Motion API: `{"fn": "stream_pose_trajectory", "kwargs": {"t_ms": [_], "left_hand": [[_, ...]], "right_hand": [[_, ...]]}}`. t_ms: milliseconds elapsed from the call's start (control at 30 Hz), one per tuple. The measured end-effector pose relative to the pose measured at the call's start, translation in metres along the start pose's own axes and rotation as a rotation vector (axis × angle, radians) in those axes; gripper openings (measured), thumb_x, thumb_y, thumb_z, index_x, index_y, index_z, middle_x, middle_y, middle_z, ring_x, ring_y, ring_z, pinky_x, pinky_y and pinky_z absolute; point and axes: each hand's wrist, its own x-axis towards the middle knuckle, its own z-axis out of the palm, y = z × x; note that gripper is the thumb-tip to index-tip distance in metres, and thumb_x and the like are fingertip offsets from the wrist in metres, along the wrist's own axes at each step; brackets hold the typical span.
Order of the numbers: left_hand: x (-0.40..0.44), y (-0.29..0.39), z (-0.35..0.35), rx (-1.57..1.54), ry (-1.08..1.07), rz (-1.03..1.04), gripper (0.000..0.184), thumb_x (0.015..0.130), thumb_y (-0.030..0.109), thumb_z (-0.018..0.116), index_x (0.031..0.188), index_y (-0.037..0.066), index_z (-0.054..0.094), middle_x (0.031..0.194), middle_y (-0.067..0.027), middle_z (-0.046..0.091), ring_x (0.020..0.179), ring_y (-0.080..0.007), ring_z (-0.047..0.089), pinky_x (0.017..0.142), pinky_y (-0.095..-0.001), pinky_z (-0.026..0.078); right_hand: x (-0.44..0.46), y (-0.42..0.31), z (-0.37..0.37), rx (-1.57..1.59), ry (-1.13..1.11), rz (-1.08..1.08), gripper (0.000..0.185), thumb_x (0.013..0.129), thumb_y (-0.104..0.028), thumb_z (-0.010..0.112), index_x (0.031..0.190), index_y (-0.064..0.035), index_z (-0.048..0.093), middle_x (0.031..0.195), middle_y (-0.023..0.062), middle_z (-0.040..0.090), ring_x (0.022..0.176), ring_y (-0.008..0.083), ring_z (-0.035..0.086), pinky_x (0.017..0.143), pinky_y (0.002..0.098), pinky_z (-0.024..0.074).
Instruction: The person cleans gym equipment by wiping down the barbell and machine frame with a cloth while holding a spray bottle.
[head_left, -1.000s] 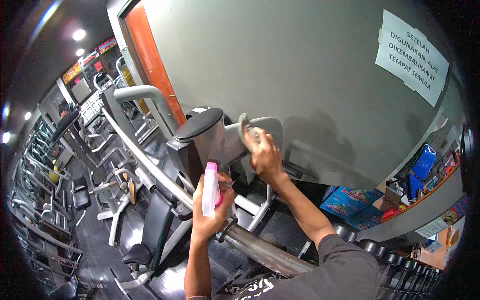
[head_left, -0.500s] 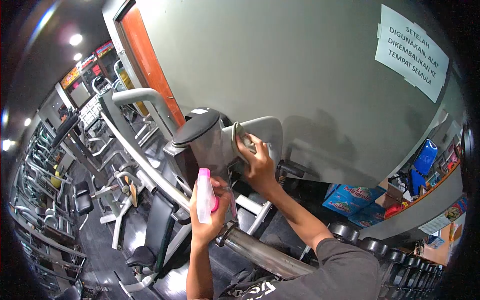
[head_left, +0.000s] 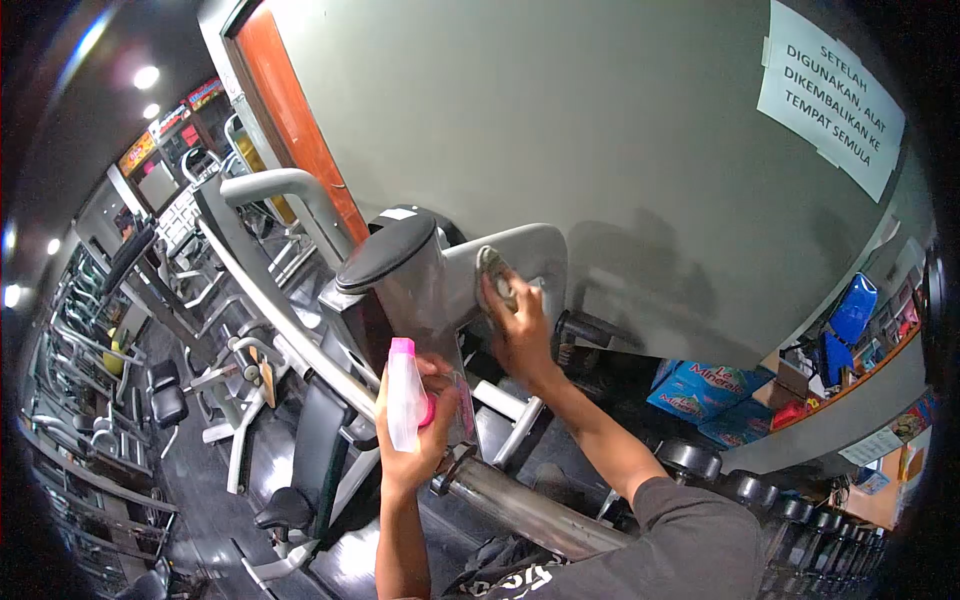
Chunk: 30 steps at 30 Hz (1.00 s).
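A crumpled grey cloth (head_left: 488, 264) is pinched by right fingers (head_left: 497, 303), a pink-and-white plastic spray bottle (head_left: 405, 405) by left fingers (head_left: 434, 367). Wiping seems underway; next, rubbing is needed.

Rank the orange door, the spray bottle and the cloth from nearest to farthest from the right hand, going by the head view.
1. Cloth: held in the right hand.
2. Spray bottle: to the left, in the left hand.
3. Orange door: upper left, beyond the machine.

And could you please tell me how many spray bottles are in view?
1: the spray bottle held in the left hand. More could be hidden from view.
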Motion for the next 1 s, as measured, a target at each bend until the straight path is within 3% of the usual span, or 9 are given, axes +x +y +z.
{"fn": "stream_pose_trajectory", "kwargs": {"t_ms": [233,367,400,533,767,833,867,900,1000], "left_hand": [[0.000,0.005,0.003,-0.068,0.048,-0.030,0.033,0.077,-0.011,0.062,0.106,0.002,0.050,0.103,-0.0105,0.058,0.087,-0.0136,0.059,0.077,-0.0266,0.049],[0.001,-0.001,-0.002,0.026,-0.010,0.035,0.036,0.081,-0.006,0.062,0.112,0.004,0.046,0.105,-0.0111,0.055,0.083,-0.0154,0.059,0.072,-0.0302,0.051],[0.000,-0.002,-0.002,0.031,-0.008,0.034,0.036,0.081,-0.006,0.062,0.112,0.004,0.046,0.105,-0.0110,0.055,0.083,-0.0154,0.059,0.072,-0.0302,0.051],[0.001,0.001,-0.001,0.049,0.004,0.027,0.035,0.082,-0.005,0.061,0.112,0.004,0.046,0.105,-0.0105,0.055,0.083,-0.0152,0.059,0.072,-0.0300,0.051],[0.001,0.008,0.003,-0.074,0.055,-0.048,0.032,0.078,-0.011,0.062,0.105,0.001,0.050,0.103,-0.0109,0.058,0.086,-0.0129,0.059,0.075,-0.0258,0.049],[0.001,0.005,0.002,-0.061,0.048,-0.011,0.033,0.078,-0.011,0.062,0.106,0.001,0.050,0.103,-0.0112,0.058,0.084,-0.0129,0.060,0.074,-0.0259,0.049],[0.001,0.005,0.001,-0.058,0.045,-0.007,0.033,0.078,-0.011,0.062,0.106,0.001,0.050,0.103,-0.0112,0.058,0.084,-0.0129,0.060,0.074,-0.0259,0.049],[0.001,0.004,-0.001,-0.036,0.032,0.009,0.033,0.078,-0.011,0.062,0.106,0.001,0.050,0.103,-0.0115,0.058,0.083,-0.0129,0.060,0.073,-0.0259,0.050],[0.001,0.001,-0.001,-0.076,0.027,0.001,0.033,0.078,-0.010,0.063,0.106,0.001,0.050,0.103,-0.0121,0.058,0.082,-0.0127,0.060,0.073,-0.0260,0.050]], "right_hand": [[-0.036,0.000,0.015,0.094,-0.041,-0.357,0.053,0.064,-0.007,0.067,0.114,-0.0253,0.064,0.130,0.0115,0.049,0.096,0.0333,0.057,0.085,0.0417,0.0482],[-0.037,0.015,0.016,0.031,-0.074,-0.082,0.059,0.062,-0.003,0.068,0.116,-0.0245,0.064,0.132,0.0137,0.046,0.107,0.0368,0.050,0.086,0.0423,0.0458],[-0.033,0.008,0.013,0.068,-0.079,0.026,0.069,0.061,0.005,0.064,0.126,-0.0167,0.056,0.130,0.0179,0.047,0.110,0.0387,0.047,0.090,0.0444,0.0432],[-0.051,-0.005,0.029,0.203,-0.032,-0.215,0.075,0.061,-0.004,0.069,0.132,-0.0217,0.052,0.135,0.0182,0.044,0.109,0.0396,0.048,0.088,0.0461,0.0444],[-0.077,0.018,0.045,0.150,-0.184,-0.168,0.066,0.065,-0.013,0.072,0.128,-0.0178,0.056,0.124,0.0186,0.053,0.101,0.0363,0.054,0.087,0.0408,0.0462],[-0.088,0.033,0.065,0.660,-0.250,0.071,0.055,0.075,-0.013,0.069,0.128,-0.0130,0.055,0.119,0.0148,0.057,0.100,0.0271,0.056,0.089,0.0349,0.0456],[-0.102,0.045,0.077,1.008,-0.515,0.522,0.048,0.084,-0.013,0.063,0.131,-0.0087,0.052,0.116,0.0097,0.059,0.105,0.0194,0.055,0.092,0.0323,0.0435],[-0.107,0.043,0.079,1.188,-0.498,0.749,0.045,0.088,-0.010,0.057,0.132,-0.0056,0.050,0.114,0.0054,0.059,0.110,0.0167,0.052,0.093,0.0322,0.0419],[-0.070,0.016,0.045,1.217,-0.492,0.802,0.039,0.086,-0.007,0.054,0.124,0.0006,0.055,0.115,0.0061,0.061,0.105,0.0153,0.055,0.092,0.0272,0.0412]]}}
